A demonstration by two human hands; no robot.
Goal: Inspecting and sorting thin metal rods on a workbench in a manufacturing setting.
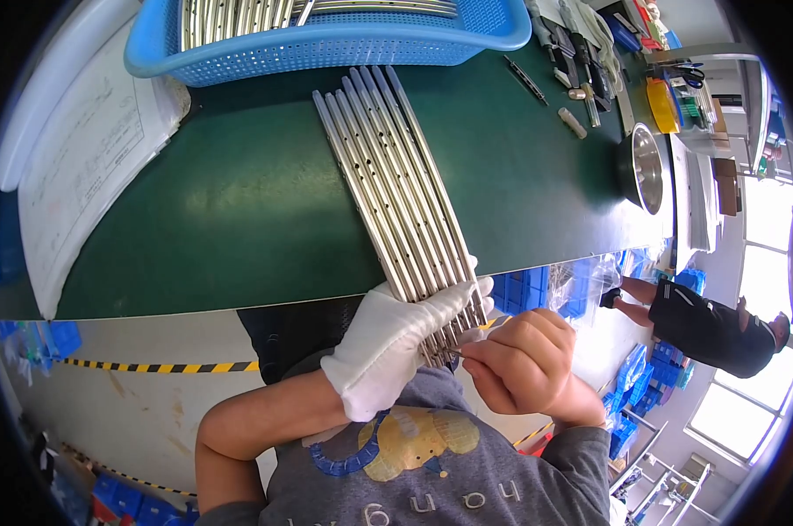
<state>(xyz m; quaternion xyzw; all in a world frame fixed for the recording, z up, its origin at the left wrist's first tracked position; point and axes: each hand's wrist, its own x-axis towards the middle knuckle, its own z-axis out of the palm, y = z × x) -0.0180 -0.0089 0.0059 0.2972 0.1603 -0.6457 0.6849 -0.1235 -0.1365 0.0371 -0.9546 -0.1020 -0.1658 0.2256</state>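
Note:
Several slim silvery metal tubes (405,193) with rows of small holes lie side by side, reaching from the green table over its near edge toward me. In a white glove, my left hand (396,329) is closed around the tubes close to their near ends. My bare right hand (528,359) is closed in a pinch right at those near ends, to the right of the glove. Whatever sits between its fingertips is too small and too hidden to name.
A blue plastic basket (326,58) of similar tubes stands at the far side of the green table (230,210). Drawing sheets (89,167) lie left. A pen (526,81), hand tools (581,53) and a metal bowl (644,167) are right. Another person (712,324) stands farther off.

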